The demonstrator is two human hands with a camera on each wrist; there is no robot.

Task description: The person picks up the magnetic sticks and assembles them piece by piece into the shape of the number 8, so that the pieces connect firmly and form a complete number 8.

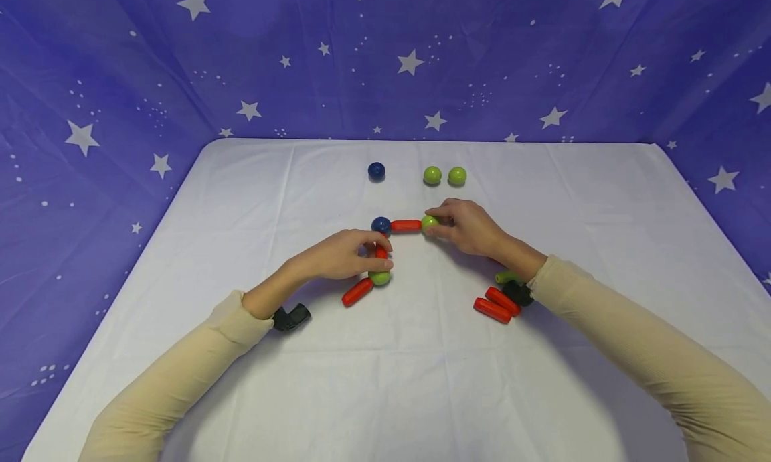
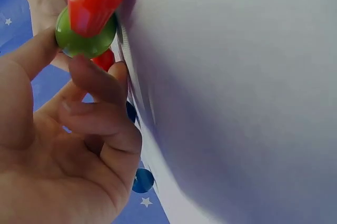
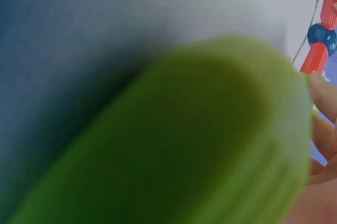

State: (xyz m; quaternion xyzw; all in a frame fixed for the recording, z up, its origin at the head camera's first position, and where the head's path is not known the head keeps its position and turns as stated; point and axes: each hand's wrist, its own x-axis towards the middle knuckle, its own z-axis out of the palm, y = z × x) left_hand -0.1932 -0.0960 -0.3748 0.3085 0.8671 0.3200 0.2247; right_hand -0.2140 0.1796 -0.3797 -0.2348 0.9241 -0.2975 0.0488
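Note:
A chain of red rods and balls lies on the white table. My left hand [image 1: 346, 254] pinches its lower green ball [image 1: 379, 278]; thumb and finger touch that ball in the left wrist view. One red rod [image 1: 358, 292] sticks out from this ball toward the front left. Another red rod [image 1: 381, 252], partly behind the left fingers, runs up to a blue ball [image 1: 381, 225]. From there a third red rod [image 1: 406, 225] leads to another green ball [image 1: 429, 223], which my right hand [image 1: 466, 226] pinches between thumb and fingers.
Behind the chain stand a loose blue ball [image 1: 376, 172] and two green balls [image 1: 432, 175]. Below the right wrist lie two red rods [image 1: 492, 310] and a green rod [image 1: 508, 276], which looms blurred in the right wrist view. Black devices [image 1: 292, 317] show at both wrists.

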